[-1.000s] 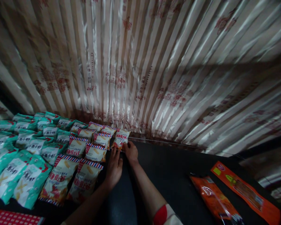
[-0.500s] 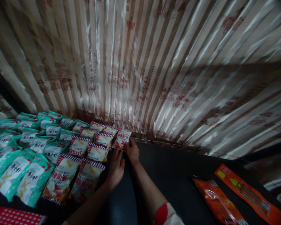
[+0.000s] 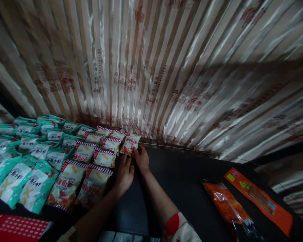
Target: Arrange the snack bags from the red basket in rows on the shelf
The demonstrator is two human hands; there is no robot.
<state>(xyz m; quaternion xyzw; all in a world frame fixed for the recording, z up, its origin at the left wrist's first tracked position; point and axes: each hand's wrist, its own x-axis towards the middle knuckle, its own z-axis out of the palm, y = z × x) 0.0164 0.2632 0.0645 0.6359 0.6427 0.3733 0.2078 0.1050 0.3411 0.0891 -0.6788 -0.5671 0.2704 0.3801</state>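
Note:
A small white and orange snack bag (image 3: pixel 130 142) stands at the right end of the back row, leaning back near the striped sheet. My right hand (image 3: pixel 141 159) pinches its lower right corner between thumb and fingers. Just below the same bag, my left hand (image 3: pixel 125 173) has its fingers stretched out, the tips at the bottom edge. To the left, more bags of this kind with striped top edges (image 3: pixel 107 158) stand in rows, tilted back. Two larger-looking ones, including a front bag (image 3: pixel 94 185), are nearest to my left forearm.
Rows of teal snack bags (image 3: pixel 35 188) fill the left side. A red patterned package (image 3: pixel 22 227) lies at the lower left. Two orange packages (image 3: pixel 224 205) (image 3: pixel 262 201) lie on the dark surface (image 3: pixel 174 174) at right. A striped foil-like sheet (image 3: pixel 146 67) hangs behind.
The view has shifted slightly, and a pale edge now shows at the bottom middle. Both hands stay at the same bag, with hardly any movement.

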